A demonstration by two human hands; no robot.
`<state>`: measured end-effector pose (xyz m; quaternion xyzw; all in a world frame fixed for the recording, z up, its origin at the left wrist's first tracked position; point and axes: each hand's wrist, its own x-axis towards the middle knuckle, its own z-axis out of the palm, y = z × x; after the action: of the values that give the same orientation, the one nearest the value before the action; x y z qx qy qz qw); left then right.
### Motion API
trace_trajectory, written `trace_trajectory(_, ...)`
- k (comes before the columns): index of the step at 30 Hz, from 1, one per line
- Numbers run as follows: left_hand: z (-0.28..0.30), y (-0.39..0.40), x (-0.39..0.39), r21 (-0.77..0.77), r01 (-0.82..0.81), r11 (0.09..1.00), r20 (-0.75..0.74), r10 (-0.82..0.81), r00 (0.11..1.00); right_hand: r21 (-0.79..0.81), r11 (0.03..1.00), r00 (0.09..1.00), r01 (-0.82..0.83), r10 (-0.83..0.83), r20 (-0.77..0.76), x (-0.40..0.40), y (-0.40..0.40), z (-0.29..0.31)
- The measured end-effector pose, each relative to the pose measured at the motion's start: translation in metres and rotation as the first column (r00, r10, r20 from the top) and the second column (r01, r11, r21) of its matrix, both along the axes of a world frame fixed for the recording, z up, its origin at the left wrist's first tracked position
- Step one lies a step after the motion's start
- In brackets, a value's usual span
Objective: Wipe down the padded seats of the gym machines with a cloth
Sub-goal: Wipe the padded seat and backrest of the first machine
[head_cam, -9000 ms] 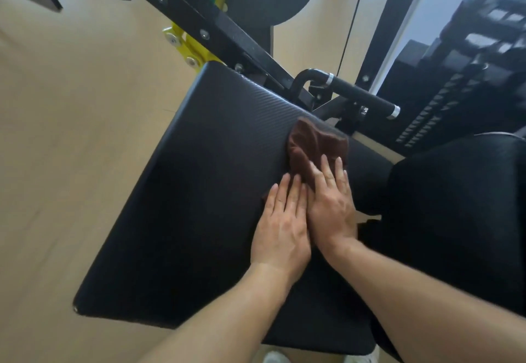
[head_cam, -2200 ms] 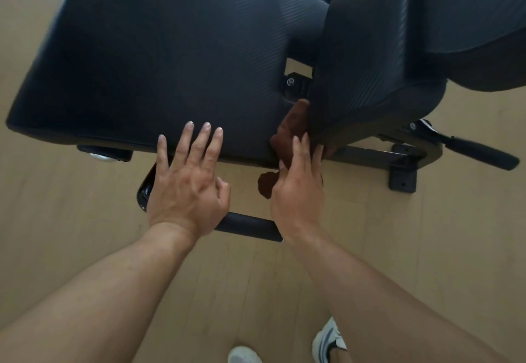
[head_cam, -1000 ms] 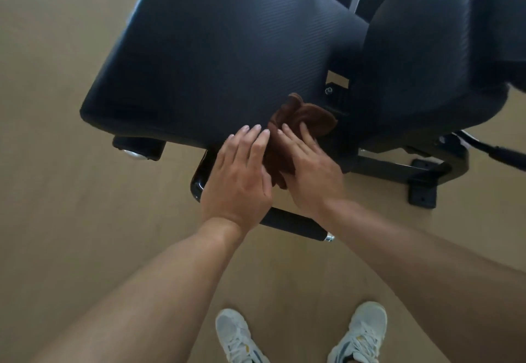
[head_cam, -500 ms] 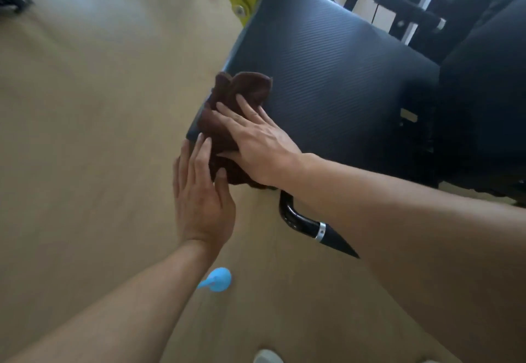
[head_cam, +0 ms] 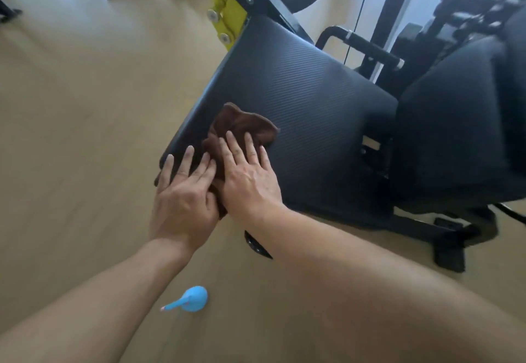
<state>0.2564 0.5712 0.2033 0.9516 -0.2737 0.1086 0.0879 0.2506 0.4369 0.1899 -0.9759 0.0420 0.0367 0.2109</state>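
Observation:
A crumpled brown cloth (head_cam: 242, 126) lies on the near left corner of a black ribbed padded seat (head_cam: 307, 112). My right hand (head_cam: 250, 177) presses flat on the cloth's near part, fingers spread and extended. My left hand (head_cam: 183, 197) lies flat beside it on the seat's corner edge, its fingers touching the cloth's left side. A second black pad (head_cam: 461, 123) stands to the right of the seat.
A black and yellow machine frame (head_cam: 227, 18) rises behind the seat, with a black handle bar (head_cam: 367, 47) at the back right. A blue bulb-shaped object (head_cam: 190, 298) lies on the tan floor near me. A black base bracket (head_cam: 449, 254) sits right.
Both hands and the cloth have slid from the seat's left edge further onto the padded surface. My left hand has come up beside the right one.

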Motion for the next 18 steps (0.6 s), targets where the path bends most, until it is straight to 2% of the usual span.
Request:
trace_trajectory(4,-0.005,-0.038,-0.012,0.109,0.126,0.986,-0.055,-0.121,0.991,0.034,0.994,0.994,0.104,-0.103,-0.021,-0.036,-0.027,-0.024)
trace_trajectory(10,-0.014,-0.095,-0.028,0.165,0.200,0.966,-0.189,-0.169,0.967,0.017,0.970,0.968,0.243,-0.241,-0.076,-0.064,-0.073,-0.041)
trace_trajectory(15,-0.018,-0.165,-0.051,0.214,0.376,0.901,-0.380,-0.278,0.882,-0.005,0.910,0.890,0.416,-0.408,-0.205,-0.107,-0.126,-0.060)
trace_trajectory(18,-0.030,-0.203,-0.069,0.211,0.415,0.885,-0.436,-0.295,0.850,0.065,0.863,0.849,0.501,-0.476,-0.227,-0.135,-0.147,-0.073)
